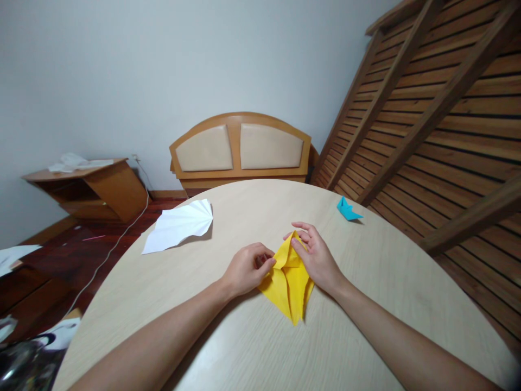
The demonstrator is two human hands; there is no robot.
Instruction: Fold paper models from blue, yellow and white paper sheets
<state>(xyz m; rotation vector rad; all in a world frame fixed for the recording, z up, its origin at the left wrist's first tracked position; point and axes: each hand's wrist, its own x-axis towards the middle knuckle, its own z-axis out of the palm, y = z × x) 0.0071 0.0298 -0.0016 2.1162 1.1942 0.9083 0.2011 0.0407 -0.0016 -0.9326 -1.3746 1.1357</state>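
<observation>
A: From the head view, what are the hands holding?

B: A folded, kite-shaped piece of bright yellow paper point(296, 290). The left hand point(249, 270) has its thumb and forefinger closed narrowly on the paper's left edge, the other fingers curled in. The right hand point(317, 258) grips the upper right part, thumb in front near the top corner, fingers spread a little behind it.

A: Where is the paper exactly?

B: Between the two hands, over the near middle of a round, pale wood-grain table point(391, 304). Its pointed end faces the person, and creased flaps stand open along its middle. Whether its underside touches the tabletop, I can't tell.

A: Anything else on the table?

B: Yes. A white sheet of paper with fan-like pleats point(179, 225) lies near the far left edge, well apart from the left hand. Beyond the right hand, near the far right edge, sits a small blue folded-paper shape with pointed tips point(348, 210).
</observation>
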